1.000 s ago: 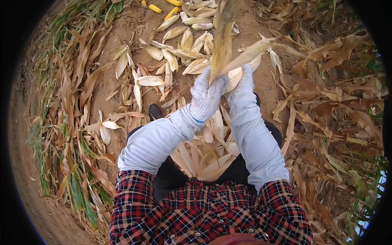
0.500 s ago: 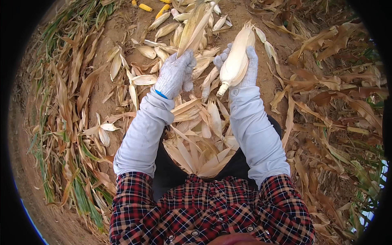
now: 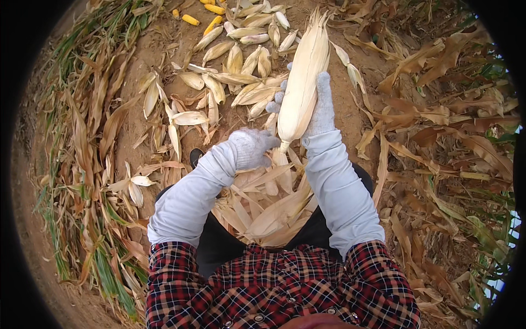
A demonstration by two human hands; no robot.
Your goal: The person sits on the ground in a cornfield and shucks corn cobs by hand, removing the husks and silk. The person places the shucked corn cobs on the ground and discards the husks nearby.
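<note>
My right hand, in a pale knitted glove, is closed round an ear of corn in its dry cream husk. The ear stands nearly upright in view, its tapered tip pointing away and its short stem end toward me. The thumb lies along its right side and the fingers show at its left. My left hand, gloved alike, is just left of the stem end with its fingers partly spread and nothing visible in them. Loose dry husks lie heaped below, between my legs.
Several husked ears are scattered on the bare soil ahead. A few yellow bare cobs lie at the far end. Dry stalks and leaves border the left; brown corn leaves cover the right side.
My left hand has let go of a long husk piece and come down and right toward the stem end. My right hand has shifted the ear slightly left and more upright.
</note>
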